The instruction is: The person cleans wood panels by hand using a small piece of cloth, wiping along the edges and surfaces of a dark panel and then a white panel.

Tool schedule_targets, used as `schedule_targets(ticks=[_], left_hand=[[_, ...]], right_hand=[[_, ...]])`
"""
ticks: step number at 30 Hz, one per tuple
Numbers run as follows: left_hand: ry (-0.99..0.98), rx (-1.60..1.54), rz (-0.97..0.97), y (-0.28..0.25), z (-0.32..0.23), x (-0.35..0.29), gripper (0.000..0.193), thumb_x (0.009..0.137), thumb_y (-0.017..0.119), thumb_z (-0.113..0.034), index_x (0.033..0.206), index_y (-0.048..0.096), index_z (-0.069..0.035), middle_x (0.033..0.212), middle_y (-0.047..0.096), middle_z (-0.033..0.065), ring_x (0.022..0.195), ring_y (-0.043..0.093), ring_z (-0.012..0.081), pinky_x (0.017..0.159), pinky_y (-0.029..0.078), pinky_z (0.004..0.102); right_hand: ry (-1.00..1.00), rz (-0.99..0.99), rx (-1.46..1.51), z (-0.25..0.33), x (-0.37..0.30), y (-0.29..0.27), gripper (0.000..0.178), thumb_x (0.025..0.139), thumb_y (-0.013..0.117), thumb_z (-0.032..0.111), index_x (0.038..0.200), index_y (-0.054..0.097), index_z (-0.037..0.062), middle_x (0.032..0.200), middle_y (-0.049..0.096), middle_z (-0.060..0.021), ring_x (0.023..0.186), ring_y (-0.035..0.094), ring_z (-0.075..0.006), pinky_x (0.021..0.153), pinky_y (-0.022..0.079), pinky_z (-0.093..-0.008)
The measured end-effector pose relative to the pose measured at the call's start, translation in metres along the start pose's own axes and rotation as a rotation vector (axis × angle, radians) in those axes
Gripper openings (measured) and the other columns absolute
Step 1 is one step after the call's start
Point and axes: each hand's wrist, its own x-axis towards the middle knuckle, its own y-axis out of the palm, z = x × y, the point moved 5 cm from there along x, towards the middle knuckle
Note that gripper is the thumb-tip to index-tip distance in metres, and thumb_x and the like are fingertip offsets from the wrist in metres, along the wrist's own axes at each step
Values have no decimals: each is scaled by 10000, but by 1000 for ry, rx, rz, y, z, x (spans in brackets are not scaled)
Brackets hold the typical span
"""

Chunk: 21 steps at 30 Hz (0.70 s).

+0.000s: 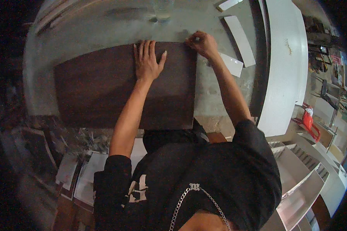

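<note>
- One flat, dark brown, wood-grained rectangular panel (104, 92): lies on the grey-green smooth surface (92, 40), in its near part, reaching to the near edge; its right side stops well short of the surface's right edge.
- Left hand (147, 63): palm down on the panel, just inside its far edge; fingers extended, thumb spread to the right; it grasps nothing.
- Right hand (203, 44): at the panel's far right corner; fingers curled in closely; a small pale spot shows among them, but what, if anything, they have hold of cannot be told.
- One long white flat strip (240, 41): set slantwise near the surface's right edge, to the right of the right hand.
- One shorter white flat piece (232, 65): just beside the long strip's near end, partly behind the right forearm.
- One small white piece (230, 4): toward the surface's far right corner.
- One translucent, roughly cylindrical item (164, 10): toward the surface's far edge, beyond the left hand; blurred, kind unclear.
- One large white slab (285, 73): alongside the surface's right edge.
- One bright red item (307, 119): further right, beyond the slab; kind unclear.
</note>
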Motion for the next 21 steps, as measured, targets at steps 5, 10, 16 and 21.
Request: schedule_targets(ticks=[5,10,16,21], left_hand=[[-1,-16,-21,0,6,-6,596,923,582,-438,1324,484,-9,1374,488,192,1315,417,388,1144,231,573],[-17,-27,-12,-3,4,4,601,923,582,-442,1333,475,-14,1375,489,185,1326,409,372,1151,219,568],[-32,-20,1,-1,6,-2,601,928,569,-450,1339,470,-23,1379,488,180,1337,400,362,1162,210,548],[-63,14,66,0,1,1,598,938,550,-451,1345,463,-23,1397,472,180,1340,396,366,1162,207,548]], right_hand=[[-11,123,179,-11,0,7,242,803,768,295,817,718,58,789,689,-80,732,649,-184,665,496,-332],[-82,163,110,-18,7,13,208,828,749,253,812,708,49,745,665,-73,700,628,-149,644,483,-328],[-102,234,103,-9,13,22,234,861,722,262,784,699,43,732,659,-63,680,611,-136,637,474,-319],[10,310,83,-12,13,21,254,860,721,284,777,679,47,696,644,-60,655,573,-124,618,469,-332]])
